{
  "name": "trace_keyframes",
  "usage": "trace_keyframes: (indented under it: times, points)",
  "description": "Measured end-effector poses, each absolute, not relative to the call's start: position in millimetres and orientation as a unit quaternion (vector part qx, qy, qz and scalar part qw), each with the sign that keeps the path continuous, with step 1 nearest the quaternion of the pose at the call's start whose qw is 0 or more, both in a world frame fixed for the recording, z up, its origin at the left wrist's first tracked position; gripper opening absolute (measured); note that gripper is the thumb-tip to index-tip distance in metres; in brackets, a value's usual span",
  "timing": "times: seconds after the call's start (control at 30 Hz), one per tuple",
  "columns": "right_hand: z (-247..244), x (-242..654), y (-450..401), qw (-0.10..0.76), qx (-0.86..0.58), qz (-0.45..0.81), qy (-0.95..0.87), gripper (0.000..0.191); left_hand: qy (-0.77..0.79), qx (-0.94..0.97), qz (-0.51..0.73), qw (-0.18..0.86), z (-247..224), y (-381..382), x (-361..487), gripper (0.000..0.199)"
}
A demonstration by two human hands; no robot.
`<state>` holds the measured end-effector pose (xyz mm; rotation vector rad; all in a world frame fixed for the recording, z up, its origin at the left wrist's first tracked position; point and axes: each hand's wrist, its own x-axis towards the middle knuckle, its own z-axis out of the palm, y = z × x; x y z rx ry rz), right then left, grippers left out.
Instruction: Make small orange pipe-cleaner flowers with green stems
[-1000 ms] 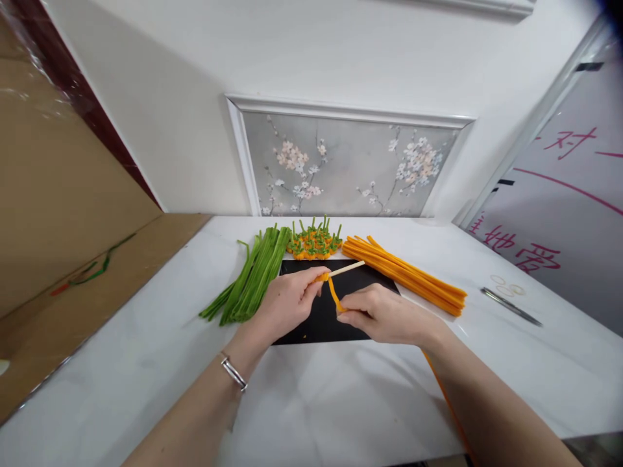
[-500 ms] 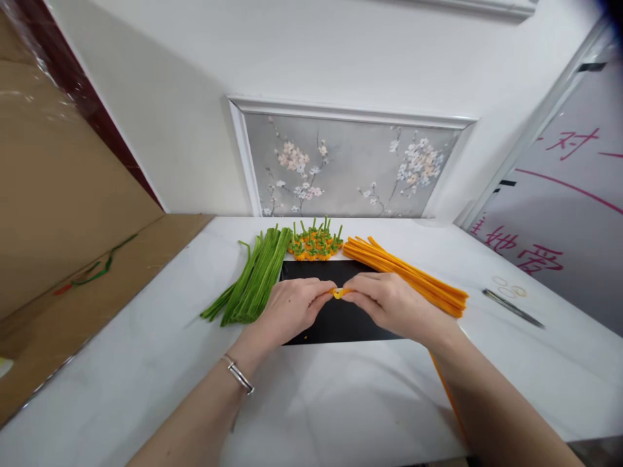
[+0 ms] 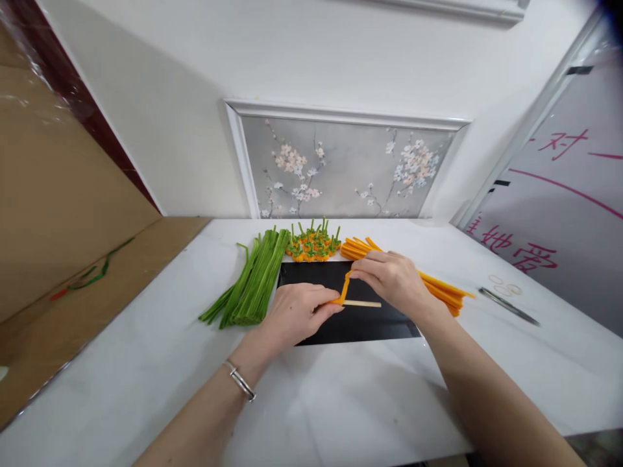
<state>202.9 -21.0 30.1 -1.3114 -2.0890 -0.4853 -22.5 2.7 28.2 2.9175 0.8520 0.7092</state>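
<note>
Over a black mat (image 3: 370, 327), my left hand (image 3: 294, 316) pinches a thin wooden stick (image 3: 364, 303) together with an orange pipe cleaner (image 3: 346, 287). The stick points right from my fingertips. My right hand (image 3: 395, 280) is closed on the pipe cleaner's upper part, which rises from the stick beside my left fingertips. A bundle of green pipe cleaners (image 3: 257, 279) lies left of the mat. Behind it stand several small orange pieces with green stems (image 3: 314, 246). Orange pipe cleaners (image 3: 442, 293) lie in a bundle at the right, partly hidden by my right hand.
On the white table (image 3: 311, 402), a slim metal tool, seemingly tweezers (image 3: 509, 306), lies far right near several thin pale rings (image 3: 503, 285). Cardboard (image 3: 73, 162) borders the table's left side. A wall with a framed flower panel (image 3: 350, 168) rises behind.
My right hand has moved up and right from my left fingertips, drawing the pipe cleaner upward. The wooden stick now shows between the hands.
</note>
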Motion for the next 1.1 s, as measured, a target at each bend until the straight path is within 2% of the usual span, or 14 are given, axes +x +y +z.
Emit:
trace_keyframes:
  times: [0.2,0.33,0.47,0.57,0.7,0.93,1.1]
  points:
    - [19.4,208.8,-12.7,0.290,-0.452,-0.212,-0.816,0.031,0.263,0.923,0.278,0.035,30.3,-1.1,-22.2,0.013]
    - [16.1,208.0,-14.7,0.260,-0.444,-0.158,-0.843,0.026,0.286,0.904,0.314,0.045,29.2,0.3,-23.4,0.015]
    - [14.1,201.2,-20.4,0.222,-0.449,-0.112,-0.858,0.021,0.297,0.891,0.335,0.069,29.0,3.4,-24.4,0.032]
    - [14.5,193.7,-26.0,0.190,-0.449,-0.086,-0.869,0.018,0.290,0.886,0.355,0.070,28.8,5.3,-25.7,0.030]
    - [19.1,183.4,-35.2,0.162,-0.446,-0.063,-0.878,0.025,0.305,0.880,0.360,0.050,28.8,7.4,-28.0,0.027]
    - [33.1,168.8,-53.9,0.176,-0.417,-0.069,-0.889,0.029,0.338,0.889,0.308,-0.027,29.8,9.8,-30.9,0.025]
    - [41.5,167.4,-60.9,0.200,-0.405,-0.095,-0.887,0.030,0.340,0.891,0.297,-0.046,28.9,10.2,-32.4,0.023]
